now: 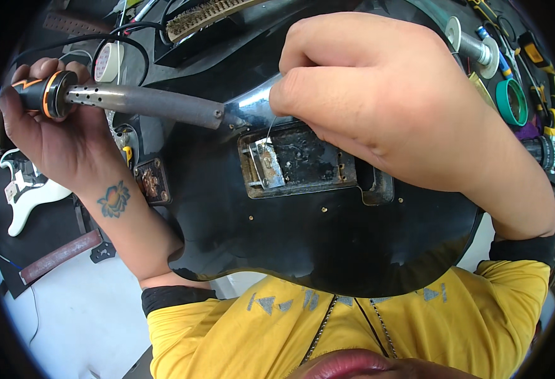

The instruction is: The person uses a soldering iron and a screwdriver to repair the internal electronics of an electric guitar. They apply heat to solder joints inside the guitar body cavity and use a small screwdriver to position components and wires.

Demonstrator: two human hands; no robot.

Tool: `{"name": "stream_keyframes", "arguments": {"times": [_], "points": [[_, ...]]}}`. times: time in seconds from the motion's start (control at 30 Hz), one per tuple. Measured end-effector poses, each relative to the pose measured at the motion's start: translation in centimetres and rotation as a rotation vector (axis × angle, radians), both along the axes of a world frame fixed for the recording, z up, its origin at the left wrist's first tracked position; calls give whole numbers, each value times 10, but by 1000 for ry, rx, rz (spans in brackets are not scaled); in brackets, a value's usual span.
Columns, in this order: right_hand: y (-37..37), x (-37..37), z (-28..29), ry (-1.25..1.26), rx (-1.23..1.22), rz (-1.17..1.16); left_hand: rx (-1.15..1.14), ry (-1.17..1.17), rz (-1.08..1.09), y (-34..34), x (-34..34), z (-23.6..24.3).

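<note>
My left hand (56, 114) is closed around the black and orange handle of a large soldering iron (145, 104). The iron's metal barrel reaches right, its tip end just above the cavity of a black electric guitar body (315, 246) in front of me. Over that body, my right hand (378, 88) is closed in a pinch, and a thin silvery wire (271, 128) runs down from its fingertips. The wire's lower end meets a shiny metal plate (267, 163) inside the rectangular cavity (312, 164). Fingers hide the wire's upper part.
A solder spool (473, 47), green tape ring (511, 102) and several hand tools lie at the far right. At the far left are a bristle brush (208, 18), a pale tape roll (108, 63) and a black cable (88, 38). A small white guitar-shaped piece (37, 196) lies left.
</note>
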State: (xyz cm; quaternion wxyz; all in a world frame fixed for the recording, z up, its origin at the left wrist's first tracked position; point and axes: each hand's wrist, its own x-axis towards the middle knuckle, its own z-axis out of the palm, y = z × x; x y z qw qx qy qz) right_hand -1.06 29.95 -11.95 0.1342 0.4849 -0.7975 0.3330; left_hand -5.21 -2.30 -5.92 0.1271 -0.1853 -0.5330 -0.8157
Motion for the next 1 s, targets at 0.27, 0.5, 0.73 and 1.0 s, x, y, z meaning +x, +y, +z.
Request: {"name": "stream_keyframes", "arguments": {"times": [0.27,0.5,0.73,1.0], "points": [[-1,3,-3,57,41,-77,-20,18,32,3,2,2],[1,4,-4,71,42,-70,-140,82,-72,-1,5,-1],[0,4,-3,84,46,-62,-17,35,-214,-5,2,0],[-1,4,1,101,54,-52,-59,72,-169,5,5,-2]]}}
